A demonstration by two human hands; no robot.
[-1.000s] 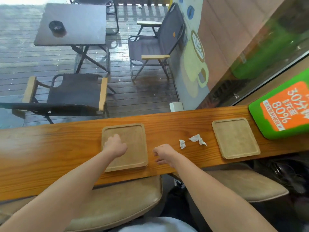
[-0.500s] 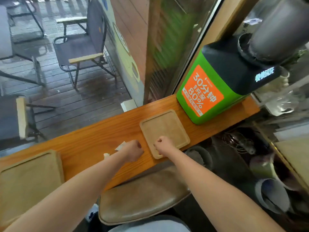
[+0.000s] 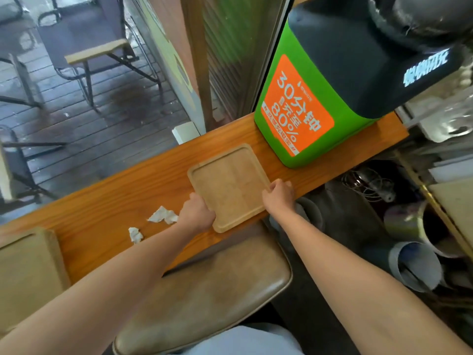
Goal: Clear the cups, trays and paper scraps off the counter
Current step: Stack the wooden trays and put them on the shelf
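Observation:
A square wooden tray [image 3: 230, 185] lies on the orange-brown wooden counter [image 3: 107, 201], its near corner over the counter's front edge. My left hand [image 3: 197, 211] grips the tray's left edge and my right hand [image 3: 279, 194] grips its right edge. Two crumpled white paper scraps lie left of the tray: a larger scrap [image 3: 163, 215] beside my left hand and a smaller scrap [image 3: 135, 234] nearer the front edge. A second wooden tray [image 3: 28, 267] sits at the far left, partly cut off by the frame. No cups are in view on the counter.
A green and black charging kiosk [image 3: 320, 98] stands on the counter just right of the tray. A tan padded stool [image 3: 210, 288] sits below the counter in front of me. Grey bins [image 3: 414, 265] and cables crowd the floor at right. Beyond the window are folding chairs [image 3: 84, 47].
My view swung right from the left tray to the right one. Both hands moved from the counter's front edge onto the right tray's two sides and took hold of it.

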